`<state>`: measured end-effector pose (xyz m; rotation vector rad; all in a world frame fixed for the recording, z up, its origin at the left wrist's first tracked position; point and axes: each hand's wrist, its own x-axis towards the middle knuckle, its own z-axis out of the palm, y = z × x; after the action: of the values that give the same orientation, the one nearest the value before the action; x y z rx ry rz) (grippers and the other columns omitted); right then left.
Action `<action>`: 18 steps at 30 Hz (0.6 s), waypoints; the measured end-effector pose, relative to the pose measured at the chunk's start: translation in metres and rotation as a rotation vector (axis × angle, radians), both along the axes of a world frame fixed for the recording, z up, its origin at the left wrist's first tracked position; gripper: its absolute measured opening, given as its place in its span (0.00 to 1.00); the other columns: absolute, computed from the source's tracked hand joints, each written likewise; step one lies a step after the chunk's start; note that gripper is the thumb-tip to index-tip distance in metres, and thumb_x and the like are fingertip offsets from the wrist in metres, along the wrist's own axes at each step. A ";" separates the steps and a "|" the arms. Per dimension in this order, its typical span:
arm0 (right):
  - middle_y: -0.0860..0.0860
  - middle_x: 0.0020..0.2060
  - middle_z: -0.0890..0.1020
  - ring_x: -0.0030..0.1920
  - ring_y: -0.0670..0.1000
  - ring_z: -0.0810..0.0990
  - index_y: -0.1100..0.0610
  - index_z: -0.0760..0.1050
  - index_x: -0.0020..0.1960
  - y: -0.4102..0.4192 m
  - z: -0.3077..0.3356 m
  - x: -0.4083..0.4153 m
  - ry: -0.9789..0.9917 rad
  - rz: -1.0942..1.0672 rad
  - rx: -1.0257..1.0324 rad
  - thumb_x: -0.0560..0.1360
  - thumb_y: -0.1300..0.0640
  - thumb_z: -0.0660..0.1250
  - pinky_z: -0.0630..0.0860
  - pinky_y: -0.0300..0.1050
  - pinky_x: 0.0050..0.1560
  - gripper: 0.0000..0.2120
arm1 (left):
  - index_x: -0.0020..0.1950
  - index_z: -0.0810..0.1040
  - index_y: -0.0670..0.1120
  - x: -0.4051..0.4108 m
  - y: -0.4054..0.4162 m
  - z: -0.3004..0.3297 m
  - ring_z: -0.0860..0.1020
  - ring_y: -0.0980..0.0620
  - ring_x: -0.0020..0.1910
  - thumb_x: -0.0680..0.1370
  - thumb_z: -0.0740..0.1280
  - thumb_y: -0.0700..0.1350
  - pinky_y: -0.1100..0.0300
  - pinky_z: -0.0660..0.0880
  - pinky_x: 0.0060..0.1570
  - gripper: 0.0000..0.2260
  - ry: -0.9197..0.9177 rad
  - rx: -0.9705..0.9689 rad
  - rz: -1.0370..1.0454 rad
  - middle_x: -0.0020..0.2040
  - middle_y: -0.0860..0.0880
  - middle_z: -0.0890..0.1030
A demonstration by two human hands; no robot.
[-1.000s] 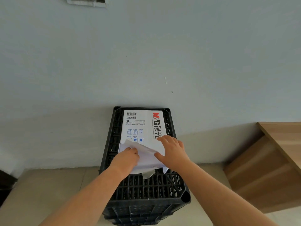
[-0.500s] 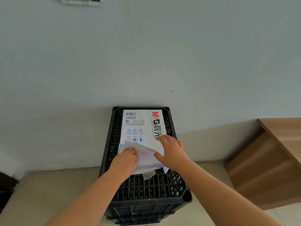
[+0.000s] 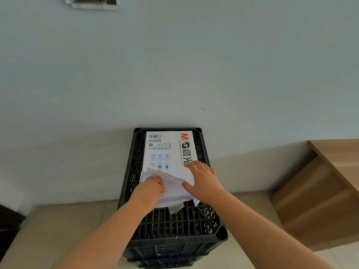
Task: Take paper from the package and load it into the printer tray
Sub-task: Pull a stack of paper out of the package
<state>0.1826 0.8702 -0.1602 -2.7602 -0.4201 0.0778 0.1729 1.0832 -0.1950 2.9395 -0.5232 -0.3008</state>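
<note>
**Both hands at the torn end of the paper package**

A black plastic crate [image 3: 171, 228] is standing upside down against a pale wall [image 3: 174, 65], its gridded lattice base facing up and serving as a stand. Lying flat on that lattice is the paper package [image 3: 165, 150] — a white rectangular ream wrapper printed with a barcode, small blue icons and a red-and-black logo. Its far end is reaching the crate's back edge; its near end is torn open, the wrapper flap [image 3: 171, 183] lifting in creased, crumpled folds, with a small strip of it hanging down over the grid.

The left hand [image 3: 149, 191] is sitting at the torn end with its fingers curled in on the loose wrapper, apparently gripping the flap, though the fingertips are hidden from view. The right hand [image 3: 204, 181] is pressing down on the package's right side, fingers spread and nearly straight over the printed face, thumb lying along the lifted flap.

The crate is standing on a beige tiled floor [image 3: 58, 230]. To the right a wooden desk [image 3: 330, 181] with a smooth, grained surface is showing its corner and side panel, set apart from the crate.
</note>
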 end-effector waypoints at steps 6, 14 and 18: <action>0.48 0.72 0.64 0.71 0.52 0.61 0.46 0.59 0.72 -0.002 -0.001 -0.001 0.008 0.007 0.018 0.74 0.43 0.64 0.55 0.54 0.72 0.29 | 0.48 0.82 0.46 0.001 -0.002 -0.001 0.70 0.52 0.51 0.79 0.59 0.46 0.54 0.75 0.50 0.12 0.012 -0.046 0.058 0.54 0.52 0.75; 0.48 0.72 0.63 0.71 0.53 0.61 0.46 0.59 0.73 -0.002 0.000 0.003 0.016 0.005 0.012 0.75 0.43 0.63 0.56 0.55 0.71 0.29 | 0.48 0.84 0.47 0.004 -0.001 -0.002 0.73 0.53 0.51 0.77 0.61 0.47 0.53 0.76 0.51 0.11 0.057 -0.158 0.150 0.54 0.54 0.76; 0.48 0.72 0.63 0.72 0.52 0.61 0.46 0.59 0.73 -0.002 -0.002 0.003 0.021 0.003 0.026 0.75 0.43 0.63 0.56 0.55 0.71 0.29 | 0.51 0.83 0.48 0.001 -0.001 0.000 0.72 0.54 0.52 0.79 0.60 0.48 0.54 0.75 0.52 0.13 0.037 -0.156 0.134 0.55 0.55 0.76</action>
<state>0.1858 0.8685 -0.1622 -2.7309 -0.4174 0.1015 0.1737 1.0821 -0.1952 2.7952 -0.3266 -0.2840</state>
